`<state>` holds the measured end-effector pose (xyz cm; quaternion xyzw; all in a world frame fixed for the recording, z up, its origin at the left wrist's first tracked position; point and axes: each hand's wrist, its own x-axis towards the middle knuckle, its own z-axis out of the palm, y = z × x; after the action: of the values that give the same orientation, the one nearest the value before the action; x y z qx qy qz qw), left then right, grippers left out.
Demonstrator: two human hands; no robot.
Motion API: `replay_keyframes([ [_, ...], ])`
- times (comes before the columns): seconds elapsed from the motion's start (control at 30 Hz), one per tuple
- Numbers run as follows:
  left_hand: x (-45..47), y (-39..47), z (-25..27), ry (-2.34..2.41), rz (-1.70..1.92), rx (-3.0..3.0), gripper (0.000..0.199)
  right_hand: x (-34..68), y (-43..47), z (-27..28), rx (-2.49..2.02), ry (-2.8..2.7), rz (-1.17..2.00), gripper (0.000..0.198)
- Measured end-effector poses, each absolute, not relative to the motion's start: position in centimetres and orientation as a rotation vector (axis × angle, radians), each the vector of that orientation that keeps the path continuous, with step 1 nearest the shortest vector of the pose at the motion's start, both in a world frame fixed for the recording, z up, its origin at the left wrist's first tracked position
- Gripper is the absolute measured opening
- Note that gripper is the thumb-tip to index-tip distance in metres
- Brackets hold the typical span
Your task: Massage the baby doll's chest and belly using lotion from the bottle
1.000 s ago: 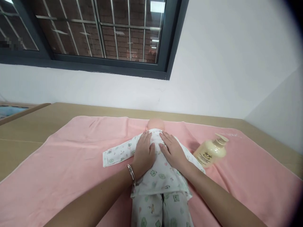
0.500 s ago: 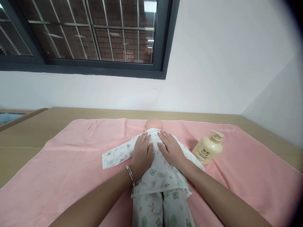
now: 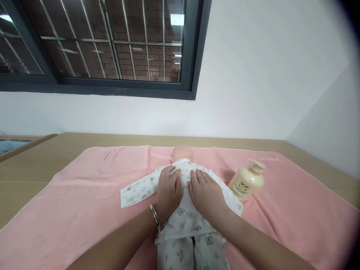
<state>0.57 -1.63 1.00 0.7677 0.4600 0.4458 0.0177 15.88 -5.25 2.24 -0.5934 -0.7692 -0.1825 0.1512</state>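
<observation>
A baby doll (image 3: 182, 153) lies on a pink towel (image 3: 92, 180) with its head toward the wall; its face does not show. It wears a white printed top (image 3: 187, 221) and matching trousers (image 3: 176, 253). My left hand (image 3: 169, 191) rests flat on the left side of the top's upper part, a silver bangle (image 3: 155, 217) at its wrist. On the right side of the upper top lies my right hand (image 3: 207, 191), fingers stretched out and close together. Neither hand grasps anything. A cream pump bottle (image 3: 246, 182) stands right of the doll, by its right-hand sleeve.
The towel covers much of a wooden tabletop (image 3: 73, 139). A white wall (image 3: 239, 93) rises behind it, with a dark-framed barred window (image 3: 118, 56) at upper left. A wooden edge with something blue (image 3: 12, 145) shows at far left.
My right hand has slid slightly down the top toward me, its fingers drawn closer together. My left hand stays nearly in place, fingertips slightly lower on the top. The view has tilted up slightly.
</observation>
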Motion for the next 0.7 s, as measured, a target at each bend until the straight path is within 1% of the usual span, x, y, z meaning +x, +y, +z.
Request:
replay_keyframes([
  [0.1,0.5,-1.1,0.5,1.472,1.317,2.309,0.036,16.2,-4.7,2.3,-1.669,-2.198,-0.408,0.047],
  [0.17,0.4,-0.7,0.2,1.477,1.259,2.298,0.041,16.8,-3.8,2.2,-1.648,-2.193,-0.313,0.052],
  [0.23,0.4,-0.3,0.0,1.456,1.203,2.324,0.044,17.4,-2.8,2.1,-1.616,-2.227,-0.240,0.058],
  [0.3,0.4,-0.2,0.0,1.422,1.176,2.376,0.045,17.9,-2.2,2.1,-1.566,-2.277,-0.204,0.060],
  [0.4,0.4,-0.4,0.4,1.365,1.205,2.461,0.042,17.7,-2.3,2.1,-1.528,-2.308,-0.216,0.055],
  [0.5,0.5,-0.9,0.9,1.354,1.283,2.487,0.035,16.8,-3.6,2.5,-1.540,-2.285,-0.295,0.048],
  [0.6,0.6,-1.4,1.3,1.419,1.321,2.454,0.028,16.0,-5.1,3.0,-1.570,-2.284,-0.364,0.046],
  [0.7,0.6,-1.6,1.3,1.484,1.319,2.389,0.025,16.0,-5.3,3.4,-1.587,-2.296,-0.332,0.045],
])
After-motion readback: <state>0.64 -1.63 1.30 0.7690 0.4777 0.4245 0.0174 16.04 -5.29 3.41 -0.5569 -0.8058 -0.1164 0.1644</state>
